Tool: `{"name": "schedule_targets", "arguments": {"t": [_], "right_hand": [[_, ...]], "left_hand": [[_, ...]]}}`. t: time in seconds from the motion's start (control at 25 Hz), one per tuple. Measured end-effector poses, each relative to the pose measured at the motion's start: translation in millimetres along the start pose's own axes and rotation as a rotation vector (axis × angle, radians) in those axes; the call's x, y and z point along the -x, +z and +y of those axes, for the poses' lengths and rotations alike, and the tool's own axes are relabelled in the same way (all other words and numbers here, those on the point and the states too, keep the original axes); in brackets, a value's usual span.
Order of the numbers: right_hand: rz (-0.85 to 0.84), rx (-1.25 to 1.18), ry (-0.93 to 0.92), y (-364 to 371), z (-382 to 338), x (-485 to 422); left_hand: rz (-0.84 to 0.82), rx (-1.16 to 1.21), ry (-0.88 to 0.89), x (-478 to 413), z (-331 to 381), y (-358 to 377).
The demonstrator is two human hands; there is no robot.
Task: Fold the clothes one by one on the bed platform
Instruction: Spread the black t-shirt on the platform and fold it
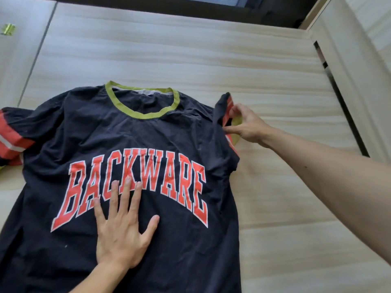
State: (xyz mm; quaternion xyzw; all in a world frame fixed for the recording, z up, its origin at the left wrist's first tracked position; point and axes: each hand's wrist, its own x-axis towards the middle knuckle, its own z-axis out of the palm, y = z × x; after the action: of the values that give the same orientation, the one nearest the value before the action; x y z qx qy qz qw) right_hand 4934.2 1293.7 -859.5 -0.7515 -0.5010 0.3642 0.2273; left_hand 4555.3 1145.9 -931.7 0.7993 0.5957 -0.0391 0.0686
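Head view. Navy T-shirt (165, 144) lies front-up on the bed platform (285, 187), spread out but creased. Collar (146, 115) taken as landmark.

Left hand (122, 225) sits below the collar, on the chest over the lower edge of the orange lettering (182, 182). Its fingers are straight and splayed, pressing flat and gripping nothing. Right hand (247, 125) is out to the right of the collar, thumb and fingers clamped on the striped cuff of the sleeve (221, 108), which stands lifted and bunched. Opposite sleeve (12, 136), left of the collar, lies flat.

Risks, as judged:
- Drawing the sleeve inward while it is bunched could trap creases beside the collar.
- If the flat palm slips on the cloth, the whole body may slide and skew.
- A pinch on the cuff alone could leave the shoulder seam behind.

Orientation: collar points away from the person, hem toward them and out of frame. Long axis runs collar to hem, far to near.
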Motion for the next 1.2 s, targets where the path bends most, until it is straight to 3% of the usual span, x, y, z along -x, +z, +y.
{"name": "schedule_targets", "arguments": {"t": [0.12,0.24,0.28,0.32,0.44,0.52,0.6,0.64,0.72,0.76,0.84,0.96,1.08,1.2], "right_hand": [[-0.027,0.047,0.086,12,-7,-7],[-0.005,0.539,0.109,5,-4,-14],[0.013,0.581,0.093,-4,-2,-12],[0.030,0.511,0.069,-18,-1,-8],[-0.017,-0.038,0.119,-74,8,11],[-0.098,-0.133,0.248,-117,26,23],[-0.119,-0.041,0.424,-151,47,34],[-0.044,0.086,0.526,-159,57,35],[0.273,0.465,0.647,-151,68,36],[0.442,0.549,0.581,-129,61,37],[0.543,0.506,0.231,-56,25,53],[0.288,0.347,-0.237,94,-39,91],[0.006,0.442,-0.214,189,-75,88],[0.116,0.688,-0.215,210,-60,52]], "left_hand": [[0.013,0.008,0.004,1,0,1],[0.017,0.015,0.004,0,0,0],[0.011,0.013,0.004,0,-1,-1],[0.005,0.010,0.005,-1,-1,-1],[0.003,0.008,0.008,0,-1,-1],[0.010,-0.002,0.006,0,-1,-1],[0.018,0.005,0.001,0,-1,-1],[0.027,0.007,0.001,0,-1,0],[0.038,-0.004,0.007,0,0,1],[0.041,-0.002,0.008,0,-1,1],[0.049,0.005,0.000,0,-1,1],[0.029,-0.009,-0.006,1,0,0],[0.041,0.005,0.004,1,0,1],[0.061,0.085,-0.009,-2,2,-2]]}}
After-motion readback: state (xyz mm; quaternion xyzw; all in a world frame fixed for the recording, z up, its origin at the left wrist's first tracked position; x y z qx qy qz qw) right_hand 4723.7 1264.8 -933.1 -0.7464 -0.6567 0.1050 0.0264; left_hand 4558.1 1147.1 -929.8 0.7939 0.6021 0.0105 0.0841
